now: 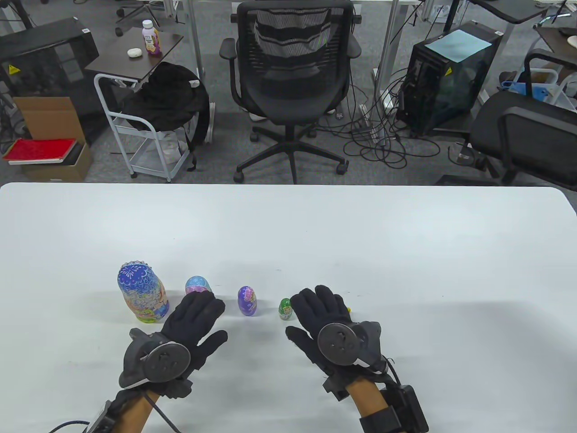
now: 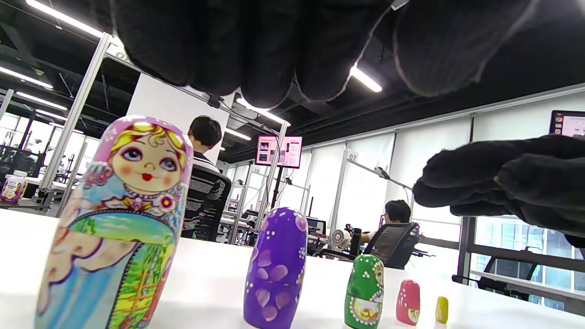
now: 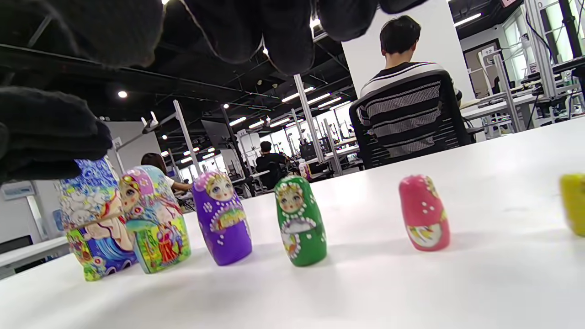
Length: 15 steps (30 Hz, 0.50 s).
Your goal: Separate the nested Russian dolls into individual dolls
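Observation:
Several closed dolls stand upright in a row on the white table (image 1: 288, 225). From the left: a large blue doll (image 1: 142, 292), a pink-headed light blue doll (image 1: 197, 285) (image 2: 119, 228), a purple doll (image 1: 247, 301) (image 2: 275, 269), a green doll (image 1: 285, 309) (image 3: 300, 221), a small red doll (image 3: 423, 213) (image 2: 407, 302) and a tiny yellow doll (image 3: 573, 204) (image 2: 441, 310). My left hand (image 1: 191, 324) hovers just in front of the light blue doll and holds nothing. My right hand (image 1: 322, 315) is over the red and yellow dolls, hiding them in the table view, and holds nothing.
The table's far edge runs across the middle of the table view. Beyond it stand a black office chair (image 1: 290, 81), a white cart (image 1: 144, 122) and a computer tower (image 1: 446, 74). The dolls stand close together, with small gaps between them.

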Motion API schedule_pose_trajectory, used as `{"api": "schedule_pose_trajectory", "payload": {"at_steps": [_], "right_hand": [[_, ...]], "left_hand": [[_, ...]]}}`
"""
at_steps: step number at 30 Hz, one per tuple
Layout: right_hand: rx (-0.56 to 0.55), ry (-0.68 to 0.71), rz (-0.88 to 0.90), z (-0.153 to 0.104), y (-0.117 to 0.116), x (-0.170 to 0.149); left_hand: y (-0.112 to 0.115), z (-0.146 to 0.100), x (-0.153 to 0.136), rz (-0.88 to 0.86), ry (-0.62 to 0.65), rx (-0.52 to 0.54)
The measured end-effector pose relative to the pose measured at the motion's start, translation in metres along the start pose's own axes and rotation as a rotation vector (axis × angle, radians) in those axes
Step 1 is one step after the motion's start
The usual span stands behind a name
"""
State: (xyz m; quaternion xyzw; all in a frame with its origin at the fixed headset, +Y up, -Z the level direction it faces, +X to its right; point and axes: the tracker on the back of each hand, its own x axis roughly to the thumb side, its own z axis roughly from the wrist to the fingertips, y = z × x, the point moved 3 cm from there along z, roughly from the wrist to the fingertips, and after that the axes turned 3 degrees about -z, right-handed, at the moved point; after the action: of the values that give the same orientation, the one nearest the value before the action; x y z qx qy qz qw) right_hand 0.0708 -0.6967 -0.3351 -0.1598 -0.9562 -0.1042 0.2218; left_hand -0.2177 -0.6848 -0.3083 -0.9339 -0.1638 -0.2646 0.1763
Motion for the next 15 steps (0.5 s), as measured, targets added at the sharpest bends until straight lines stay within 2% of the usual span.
{"api": "schedule_pose_trajectory", "payload": {"at_steps": [6,10,13,15], "right_hand": [[0.045,0.005,-0.028,-0.002,-0.014,-0.003],[0.089,0.025,-0.073,-0.004,-0.02,0.002],[0.095,0.034,-0.054,-0.005,-0.022,0.005],[0.109,0.035,-0.046,-0.005,-0.023,0.006]], "left_hand": [[-0.001,0.0,0.004,0.002,0.013,-0.001],[0.003,0.002,0.006,-0.03,0.002,-0.081],[0.004,0.002,0.008,-0.06,0.0,-0.081],[0.007,0.001,0.006,-0.056,-0.007,-0.119]]}}
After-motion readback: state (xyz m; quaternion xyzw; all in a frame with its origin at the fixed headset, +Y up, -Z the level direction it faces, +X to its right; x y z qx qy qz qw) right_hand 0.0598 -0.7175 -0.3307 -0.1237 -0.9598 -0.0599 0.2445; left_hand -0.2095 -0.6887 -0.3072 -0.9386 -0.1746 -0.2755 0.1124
